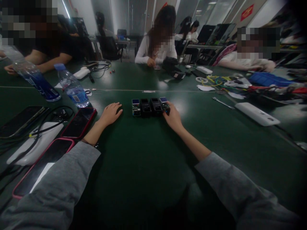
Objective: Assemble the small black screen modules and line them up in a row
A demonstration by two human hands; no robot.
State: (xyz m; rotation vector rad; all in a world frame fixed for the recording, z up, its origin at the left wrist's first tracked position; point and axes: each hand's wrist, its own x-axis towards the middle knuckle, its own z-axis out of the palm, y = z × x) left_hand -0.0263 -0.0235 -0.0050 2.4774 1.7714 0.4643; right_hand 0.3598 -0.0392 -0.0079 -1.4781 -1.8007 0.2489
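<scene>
A row of small devices lies side by side on the dark green table. At its left end is a circuit board with a small screen [136, 108]; two black plastic cases, a left case [145, 107] and a right case [156, 106], fill the middle. A second circuit board with a screen [163, 100] ends the row on the right, slightly tilted. My right hand [175, 119] grips this second board at its right side, thumb toward the near edge. My left hand [110, 114] rests flat on the table with fingers stretched, left of the row and apart from it.
Left of me are two water bottles [75, 91], a red-edged phone [79, 123], a pink-edged phone [45, 166], a white power strip [35, 143] and cables. A wrench [223, 103], another white strip [257, 114] and tangled wires lie right. Several people sit across the table.
</scene>
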